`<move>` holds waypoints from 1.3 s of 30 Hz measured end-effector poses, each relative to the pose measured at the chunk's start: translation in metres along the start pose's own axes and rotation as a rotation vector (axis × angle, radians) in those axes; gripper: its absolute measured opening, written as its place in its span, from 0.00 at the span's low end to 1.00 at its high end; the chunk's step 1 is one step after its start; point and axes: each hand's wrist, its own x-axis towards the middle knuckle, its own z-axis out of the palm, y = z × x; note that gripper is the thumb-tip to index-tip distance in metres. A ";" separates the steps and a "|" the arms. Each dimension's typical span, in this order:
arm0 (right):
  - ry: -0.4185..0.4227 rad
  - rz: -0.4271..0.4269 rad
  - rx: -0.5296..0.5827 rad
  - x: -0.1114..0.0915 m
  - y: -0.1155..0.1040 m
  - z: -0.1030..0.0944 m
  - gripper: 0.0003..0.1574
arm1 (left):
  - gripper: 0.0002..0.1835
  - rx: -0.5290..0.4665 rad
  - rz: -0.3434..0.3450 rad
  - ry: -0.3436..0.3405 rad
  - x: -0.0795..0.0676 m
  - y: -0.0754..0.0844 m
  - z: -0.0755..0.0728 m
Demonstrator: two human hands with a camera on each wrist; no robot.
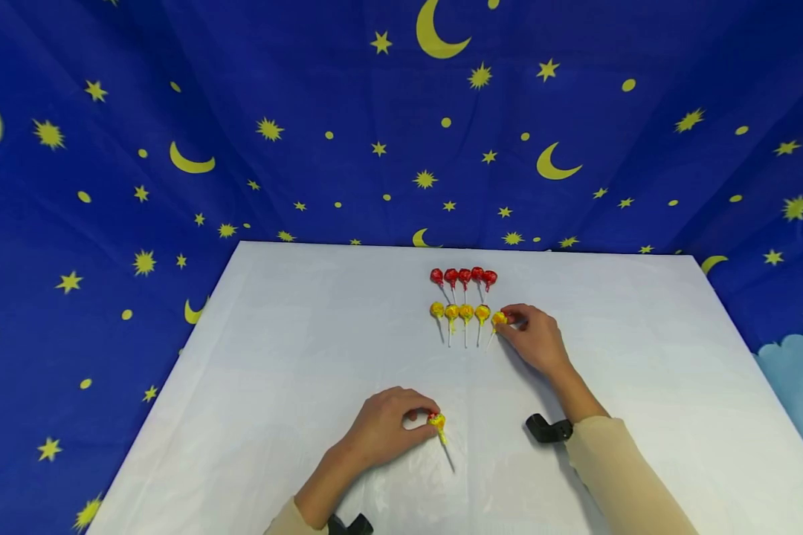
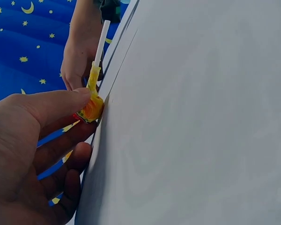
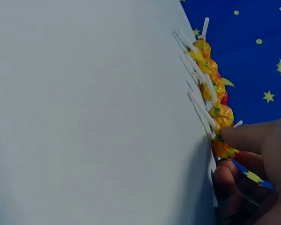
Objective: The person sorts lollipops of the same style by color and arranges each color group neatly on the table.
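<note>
Between its thumb and fingers my left hand [image 1: 391,425] pinches a yellow lollipop [image 1: 438,422] by its wrapped head, near the front of the table. In the left wrist view that lollipop's white stick [image 2: 102,43] points up and away from the thumb. My right hand [image 1: 534,336] pinches another yellow lollipop [image 1: 499,319] at the right end of a row of yellow lollipops [image 1: 466,312]. Their sticks point toward me. Behind them lies a row of red lollipops [image 1: 465,276], the sticks partly hidden by the yellow heads.
A white cloth covers the table [image 1: 294,334]. A blue curtain [image 1: 348,96] with yellow moons and stars hangs behind and at the sides. A black wrist camera [image 1: 547,429] sits on the right wrist, and another [image 1: 351,524] on the left.
</note>
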 end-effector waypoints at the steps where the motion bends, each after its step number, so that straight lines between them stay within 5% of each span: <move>1: 0.007 0.000 0.002 0.001 0.000 0.000 0.20 | 0.11 0.000 0.001 0.002 0.000 0.000 0.000; 39: -0.018 0.033 0.088 0.006 0.004 0.001 0.28 | 0.11 -0.027 -0.048 0.011 0.002 0.003 -0.001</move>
